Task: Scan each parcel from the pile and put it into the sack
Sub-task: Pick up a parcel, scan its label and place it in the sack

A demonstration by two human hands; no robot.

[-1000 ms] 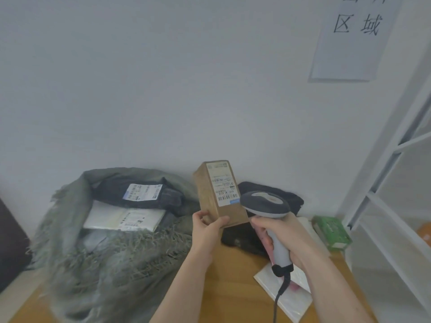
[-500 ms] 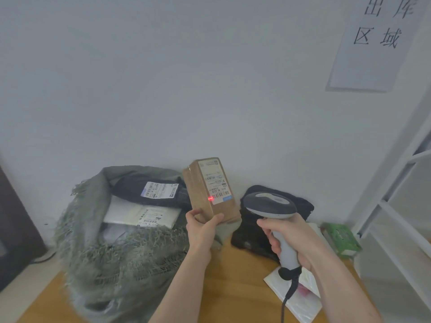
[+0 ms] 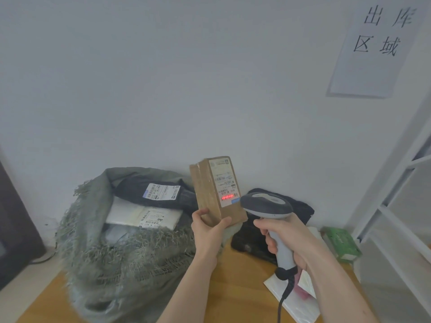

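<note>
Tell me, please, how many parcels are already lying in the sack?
2 show: a black parcel at the back of the sack and a white parcel in front of it; others may be buried.

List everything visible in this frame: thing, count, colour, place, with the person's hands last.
cardboard parcel: 1, brown, white label lit by red scan line, held upright above the table
scanner: 1, grey, corded, aimed at the label
sack: 1, grey-green mesh, open, left on table
parcels in sack: 2 seen, black behind white
black bag: 1, behind the scanner
green box: 1, right table edge
white flat mailer: 1, under the right wrist
wall notice: 1, white, upper right
table: 1, wooden
left hand: grips the parcel's bottom
right hand: grips the scanner handle
</note>
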